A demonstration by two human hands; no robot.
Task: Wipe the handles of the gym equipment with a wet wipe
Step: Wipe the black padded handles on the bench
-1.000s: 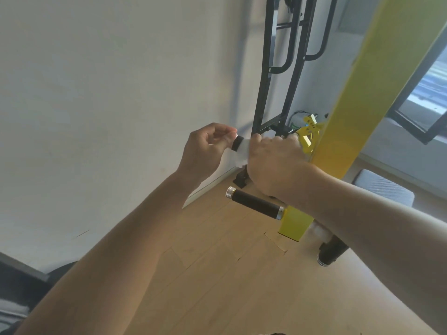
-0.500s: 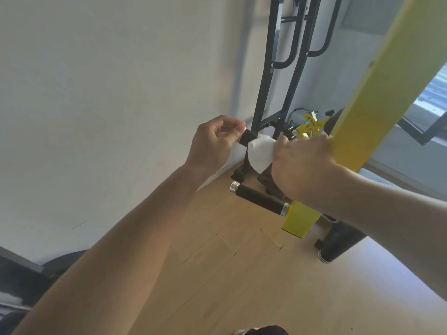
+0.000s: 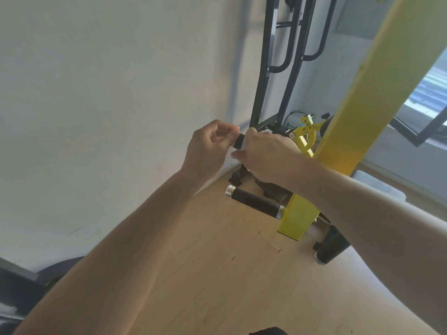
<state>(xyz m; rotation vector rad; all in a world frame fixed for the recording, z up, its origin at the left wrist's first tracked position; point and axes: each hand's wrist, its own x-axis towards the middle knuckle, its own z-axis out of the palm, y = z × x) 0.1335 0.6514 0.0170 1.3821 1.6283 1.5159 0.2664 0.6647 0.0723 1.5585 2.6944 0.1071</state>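
Since 0.5 s ago the right hand has been slid back outward along the upper handle, so the wet wipe, then clearly exposed, is now almost fully covered, only a thin white edge being seen at the knuckles; the right hand is closed around wipe and handle, while the left hand is pinched on the handle's black end, steadying it. For a good wipe, the grip is best kept wrapped full-circle and twisted while drawn along the whole length, end cap included. 1 lower handle, black with silver collars, is left bare on the yellow arm and looks not yet done. Light wood flooring is seen below, a plain white wall at left, a black frame behind and a window at right
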